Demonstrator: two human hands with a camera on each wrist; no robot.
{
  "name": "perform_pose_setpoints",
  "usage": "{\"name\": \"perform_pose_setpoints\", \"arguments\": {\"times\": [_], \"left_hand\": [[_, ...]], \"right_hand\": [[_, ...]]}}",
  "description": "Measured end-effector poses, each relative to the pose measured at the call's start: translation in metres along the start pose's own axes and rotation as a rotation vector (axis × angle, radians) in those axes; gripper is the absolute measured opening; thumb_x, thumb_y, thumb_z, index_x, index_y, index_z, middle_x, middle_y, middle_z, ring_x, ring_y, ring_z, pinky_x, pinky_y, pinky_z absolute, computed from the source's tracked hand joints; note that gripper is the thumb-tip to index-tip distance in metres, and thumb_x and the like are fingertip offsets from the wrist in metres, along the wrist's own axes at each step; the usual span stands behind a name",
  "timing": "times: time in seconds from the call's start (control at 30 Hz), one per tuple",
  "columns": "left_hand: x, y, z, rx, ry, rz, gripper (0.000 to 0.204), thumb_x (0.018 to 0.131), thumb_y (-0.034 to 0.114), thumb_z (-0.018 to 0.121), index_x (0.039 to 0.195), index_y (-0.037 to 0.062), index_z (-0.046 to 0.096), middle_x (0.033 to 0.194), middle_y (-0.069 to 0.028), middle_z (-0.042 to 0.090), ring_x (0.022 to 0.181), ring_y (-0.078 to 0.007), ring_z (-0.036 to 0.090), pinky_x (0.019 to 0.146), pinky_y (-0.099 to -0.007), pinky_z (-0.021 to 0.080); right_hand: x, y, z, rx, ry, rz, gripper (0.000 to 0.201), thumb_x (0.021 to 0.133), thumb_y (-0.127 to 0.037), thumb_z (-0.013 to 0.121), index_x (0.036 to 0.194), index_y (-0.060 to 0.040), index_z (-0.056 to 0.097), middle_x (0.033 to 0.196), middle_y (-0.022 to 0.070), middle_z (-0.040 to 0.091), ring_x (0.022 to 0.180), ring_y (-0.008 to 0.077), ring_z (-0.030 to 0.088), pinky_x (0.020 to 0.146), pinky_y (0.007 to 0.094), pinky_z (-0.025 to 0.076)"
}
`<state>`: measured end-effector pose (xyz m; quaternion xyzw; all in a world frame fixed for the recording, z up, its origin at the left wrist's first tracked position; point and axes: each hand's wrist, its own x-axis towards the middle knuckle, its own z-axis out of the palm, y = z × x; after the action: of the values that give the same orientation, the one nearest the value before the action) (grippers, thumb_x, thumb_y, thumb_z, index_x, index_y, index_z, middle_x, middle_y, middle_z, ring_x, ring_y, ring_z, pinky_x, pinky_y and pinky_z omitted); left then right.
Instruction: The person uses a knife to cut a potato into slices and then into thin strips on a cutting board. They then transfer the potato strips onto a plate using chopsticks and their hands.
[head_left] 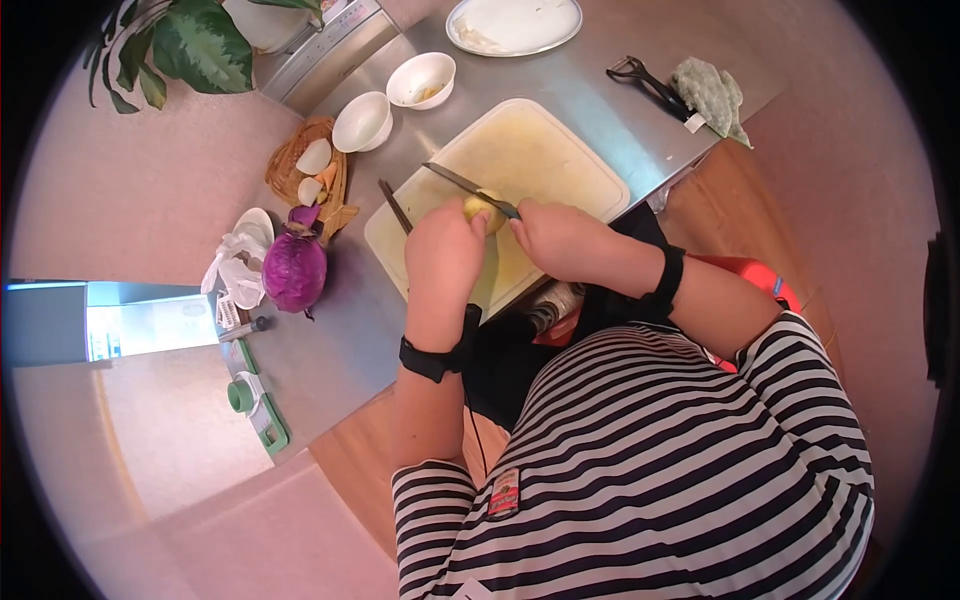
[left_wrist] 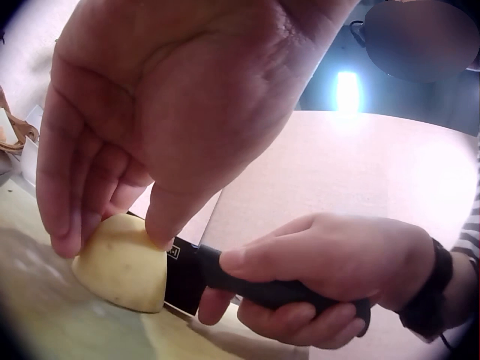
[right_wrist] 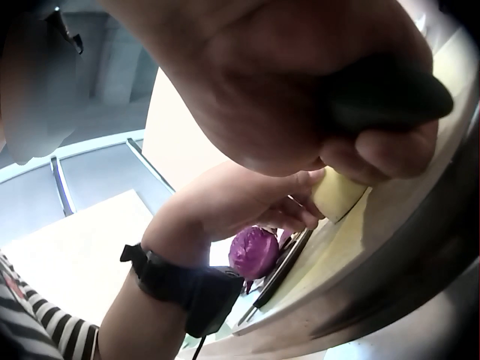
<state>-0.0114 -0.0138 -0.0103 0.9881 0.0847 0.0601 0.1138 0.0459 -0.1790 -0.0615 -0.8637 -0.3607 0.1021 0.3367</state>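
A peeled, pale yellow potato (left_wrist: 124,262) sits on the white cutting board (head_left: 560,160). My left hand (head_left: 445,250) holds it from above, thumb on one side and fingertips on the other. In my right hand (head_left: 565,240) is a kitchen knife, its black handle (left_wrist: 281,292) wrapped by the fingers. The dark blade (head_left: 455,178) lies across the potato in the head view. From the left wrist, the blade stands right against the potato's flat face, which hides part of it. Beside my left hand, a slim dark utensil (head_left: 394,205) lies at the board's edge.
Left of the board are a purple cabbage (head_left: 295,272), a wicker basket (head_left: 335,185) with peeled pieces, and a green-white slicer (head_left: 262,408). Two white bowls (head_left: 362,122) and an oval plate (head_left: 515,25) stand behind. A black peeler (head_left: 648,85) lies right, near crumpled plastic (head_left: 708,92).
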Motion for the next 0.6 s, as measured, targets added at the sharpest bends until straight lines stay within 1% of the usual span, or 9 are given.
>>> {"name": "perform_pose_setpoints", "arguments": {"times": [0.07, 0.13, 0.17, 0.23, 0.27, 0.33, 0.37, 0.43, 0.6], "left_hand": [[-0.002, -0.001, 0.001, -0.012, 0.002, -0.023, 0.031, 0.090, 0.031, 0.065, 0.085, 0.0004, 0.062, 0.079, -0.0213, 0.066, 0.079, -0.0396, 0.065, 0.072, -0.0483, 0.051], [0.000, -0.003, 0.002, -0.035, -0.013, -0.020, 0.031, 0.090, 0.031, 0.065, 0.087, 0.0004, 0.063, 0.080, -0.0215, 0.066, 0.080, -0.0399, 0.065, 0.073, -0.0485, 0.051], [-0.001, -0.003, 0.002, -0.032, -0.008, -0.023, 0.031, 0.090, 0.031, 0.065, 0.087, 0.0004, 0.063, 0.080, -0.0215, 0.066, 0.080, -0.0399, 0.065, 0.073, -0.0485, 0.051], [-0.001, -0.002, 0.002, -0.055, -0.010, -0.058, 0.031, 0.089, 0.031, 0.065, 0.089, 0.0001, 0.066, 0.081, -0.0235, 0.067, 0.081, -0.0408, 0.064, 0.073, -0.0492, 0.050], [-0.002, -0.002, 0.003, -0.054, -0.010, -0.058, 0.031, 0.089, 0.031, 0.065, 0.089, 0.0001, 0.066, 0.081, -0.0235, 0.067, 0.081, -0.0408, 0.064, 0.073, -0.0492, 0.050], [-0.002, -0.002, 0.004, -0.047, 0.007, -0.046, 0.032, 0.090, 0.032, 0.064, 0.085, 0.0002, 0.063, 0.081, -0.0218, 0.066, 0.081, -0.0399, 0.065, 0.073, -0.0486, 0.051], [-0.002, -0.001, 0.004, -0.045, 0.009, -0.046, 0.032, 0.090, 0.032, 0.064, 0.085, 0.0002, 0.063, 0.081, -0.0218, 0.066, 0.081, -0.0399, 0.065, 0.073, -0.0486, 0.051], [-0.003, 0.000, 0.004, -0.036, 0.010, -0.044, 0.033, 0.090, 0.032, 0.064, 0.084, 0.0003, 0.064, 0.081, -0.0218, 0.066, 0.080, -0.0399, 0.065, 0.073, -0.0484, 0.051], [-0.003, 0.000, 0.005, -0.038, 0.002, -0.061, 0.032, 0.090, 0.031, 0.063, 0.087, -0.0007, 0.066, 0.082, -0.0225, 0.067, 0.081, -0.0404, 0.065, 0.073, -0.0487, 0.051]], "right_hand": [[0.002, 0.009, 0.002, 0.022, 0.007, -0.023, 0.037, 0.102, -0.028, 0.042, 0.096, 0.0053, 0.057, 0.073, 0.0260, 0.064, 0.060, 0.0441, 0.062, 0.060, 0.0506, 0.051], [0.006, 0.015, -0.003, 0.101, -0.007, -0.003, 0.041, 0.102, -0.030, 0.040, 0.104, 0.0062, 0.059, 0.077, 0.0270, 0.064, 0.064, 0.0447, 0.063, 0.064, 0.0505, 0.051], [0.008, 0.007, -0.014, 0.101, -0.006, -0.010, 0.041, 0.102, -0.030, 0.040, 0.104, 0.0062, 0.059, 0.077, 0.0270, 0.064, 0.064, 0.0447, 0.063, 0.064, 0.0505, 0.051], [0.009, -0.007, -0.044, 0.605, -0.344, 0.514, 0.044, 0.102, -0.031, 0.039, 0.105, 0.0072, 0.061, 0.081, 0.0277, 0.065, 0.076, 0.0462, 0.063, 0.073, 0.0500, 0.051], [0.007, -0.014, -0.050, 0.605, -0.344, 0.513, 0.044, 0.102, -0.031, 0.039, 0.105, 0.0072, 0.061, 0.081, 0.0277, 0.065, 0.076, 0.0462, 0.063, 0.073, 0.0500, 0.051], [0.001, -0.027, -0.056, 0.445, -0.324, 0.455, 0.045, 0.102, -0.032, 0.041, 0.102, 0.0083, 0.060, 0.085, 0.0283, 0.065, 0.083, 0.0469, 0.062, 0.079, 0.0500, 0.049], [-0.001, -0.022, -0.045, 0.446, -0.324, 0.452, 0.045, 0.102, -0.032, 0.041, 0.102, 0.0083, 0.060, 0.085, 0.0283, 0.065, 0.083, 0.0469, 0.062, 0.079, 0.0500, 0.049], [-0.004, -0.013, -0.020, 0.198, -0.003, 0.019, 0.040, 0.102, -0.030, 0.043, 0.098, 0.0068, 0.057, 0.078, 0.0270, 0.063, 0.078, 0.0471, 0.061, 0.073, 0.0507, 0.048], [-0.016, -0.029, -0.026, 0.169, -0.032, 0.043, 0.035, 0.101, -0.027, 0.046, 0.094, 0.0056, 0.055, 0.077, 0.0280, 0.061, 0.076, 0.0478, 0.060, 0.071, 0.0523, 0.047]]}}
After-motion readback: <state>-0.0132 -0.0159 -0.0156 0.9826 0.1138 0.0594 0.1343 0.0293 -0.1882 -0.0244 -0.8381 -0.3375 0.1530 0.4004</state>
